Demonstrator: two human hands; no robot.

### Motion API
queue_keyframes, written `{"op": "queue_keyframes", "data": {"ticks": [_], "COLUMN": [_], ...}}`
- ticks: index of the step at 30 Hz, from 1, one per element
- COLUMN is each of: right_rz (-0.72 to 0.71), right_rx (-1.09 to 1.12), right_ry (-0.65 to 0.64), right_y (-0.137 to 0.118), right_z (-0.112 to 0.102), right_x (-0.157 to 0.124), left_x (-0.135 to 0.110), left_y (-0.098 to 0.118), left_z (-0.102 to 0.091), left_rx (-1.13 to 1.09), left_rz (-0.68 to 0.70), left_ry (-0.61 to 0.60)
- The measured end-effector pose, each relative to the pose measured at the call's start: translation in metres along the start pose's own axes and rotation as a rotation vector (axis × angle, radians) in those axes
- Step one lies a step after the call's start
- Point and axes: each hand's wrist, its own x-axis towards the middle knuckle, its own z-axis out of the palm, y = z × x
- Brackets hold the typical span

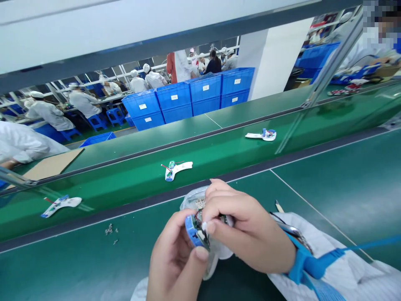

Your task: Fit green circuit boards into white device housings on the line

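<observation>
My left hand [175, 259] grips a round blue part with a circuit board [193, 233] between thumb and fingers, its blue rim facing left. My right hand [247, 230] is closed in a pinch at the board's right side. A small white piece [204, 226] shows at its fingertips, perhaps a connector; dark wires run beside it. Under the hands is a white curved plastic piece [213, 265], partly hidden. Just behind my fingers sits a clear plastic bag or tub [189, 198] with small metal pieces [199, 203] in it.
Three white curved housings with blue parts and wires, at left [62, 205], middle [178, 169] and right [262, 134], lie on the green conveyor belt [125, 184]. Loose screws [109, 229] lie on the bench. A blue strap [313, 265] crosses my right wrist. Blue bins [173, 98] and workers stand beyond.
</observation>
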Motion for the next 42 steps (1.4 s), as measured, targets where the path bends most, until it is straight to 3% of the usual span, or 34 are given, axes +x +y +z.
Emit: {"op": "queue_keyframes", "data": {"ticks": [7,16,23,28,33,42], "right_rz": [-0.157,-0.162,-0.110,-0.048,0.054,0.107], "right_rx": [-0.109,-0.137,-0.127,-0.110,-0.079,-0.218], "right_ry": [-0.124,-0.243,-0.265,-0.288,-0.198,-0.057], "right_y": [-0.006,-0.004,-0.004,-0.004,-0.002,-0.019], "right_z": [-0.007,-0.015,-0.015,-0.015,-0.008,0.008], "right_x": [0.007,0.010,0.009,0.010,0.005,-0.019], "left_x": [0.002,0.005,0.004,-0.004,-0.008,-0.019], "left_y": [-0.002,-0.002,0.000,-0.002,-0.011,-0.026], "left_z": [-0.006,-0.014,-0.022,-0.018,-0.007,0.001], "left_rx": [0.097,0.264,0.528,0.860,1.163,1.335], "left_rz": [0.087,0.125,0.225,0.296,0.369,0.412], "left_ry": [-0.056,-0.123,-0.173,-0.081,0.044,0.161]}}
